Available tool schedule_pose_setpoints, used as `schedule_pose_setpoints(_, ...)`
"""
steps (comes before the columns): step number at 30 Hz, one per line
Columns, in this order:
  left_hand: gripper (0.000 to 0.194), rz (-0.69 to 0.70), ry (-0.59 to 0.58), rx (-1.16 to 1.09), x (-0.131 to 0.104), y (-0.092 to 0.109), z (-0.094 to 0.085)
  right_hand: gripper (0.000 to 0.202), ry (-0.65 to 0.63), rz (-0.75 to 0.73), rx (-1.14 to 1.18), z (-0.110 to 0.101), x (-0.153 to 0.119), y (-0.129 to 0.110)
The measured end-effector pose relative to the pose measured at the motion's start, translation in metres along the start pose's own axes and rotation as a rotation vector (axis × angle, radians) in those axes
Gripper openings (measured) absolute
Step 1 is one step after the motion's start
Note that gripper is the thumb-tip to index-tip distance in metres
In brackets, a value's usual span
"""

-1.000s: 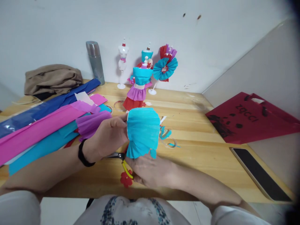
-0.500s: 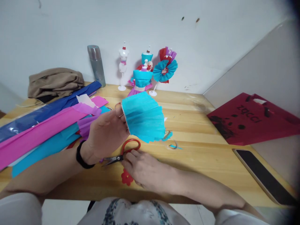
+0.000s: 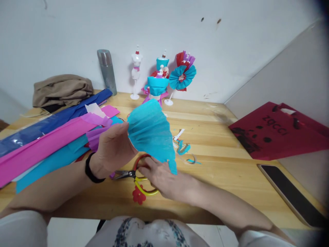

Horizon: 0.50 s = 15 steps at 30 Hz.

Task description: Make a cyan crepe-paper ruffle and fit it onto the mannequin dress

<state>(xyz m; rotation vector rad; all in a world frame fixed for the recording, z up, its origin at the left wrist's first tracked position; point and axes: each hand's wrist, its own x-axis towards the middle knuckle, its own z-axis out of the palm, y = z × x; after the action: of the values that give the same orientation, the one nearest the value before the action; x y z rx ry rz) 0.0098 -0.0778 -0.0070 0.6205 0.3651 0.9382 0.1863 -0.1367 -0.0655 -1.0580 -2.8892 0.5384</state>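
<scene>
My left hand (image 3: 111,147) pinches the narrow edge of a turquoise pleated paper fan (image 3: 151,130), raised above the table. My right hand (image 3: 164,176) lies on the scissors (image 3: 132,174), its fingers by the red and yellow handles; the fingertips are partly hidden. The scissors' blades point left. Part of the fan hangs down over my right hand. Just below the scissors a red paper flower (image 3: 139,195) rests on the wood.
Crepe paper strips (image 3: 51,137) and brown cloth (image 3: 61,90) lie left. A bottle (image 3: 106,73) and dressed mannequins (image 3: 157,85) stand behind. Paper scraps (image 3: 183,147) lie right of the fan; a red bag (image 3: 277,132) and phone (image 3: 290,193) are farther right.
The fan has tilted and shifted slightly left, with its lower part now hanging further down. My right hand has moved a little right, and the scissors' yellow handle has come into view.
</scene>
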Motion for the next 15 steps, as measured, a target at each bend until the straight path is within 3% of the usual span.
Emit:
schedule_pose_setpoints(5,0.017,0.023,-0.026,0.026,0.001,0.002,-0.002,0.051,-0.042,0.011,0.006,-0.002,0.007,0.015)
schedule_pose_setpoints(10,0.016,0.089,0.000,0.045,0.001,0.010,-0.001,0.057,-0.057,-0.062,0.204,-0.029,0.002,0.038)
schedule_pose_setpoints(12,0.012,0.106,-0.008,0.019,0.000,0.013,0.003,0.057,-0.128,-0.104,0.278,-0.041,-0.004,0.050)
schedule_pose_setpoints(15,0.026,0.138,0.041,-0.051,0.001,0.019,0.009,0.054,-0.306,-0.134,0.428,-0.050,-0.012,0.071)
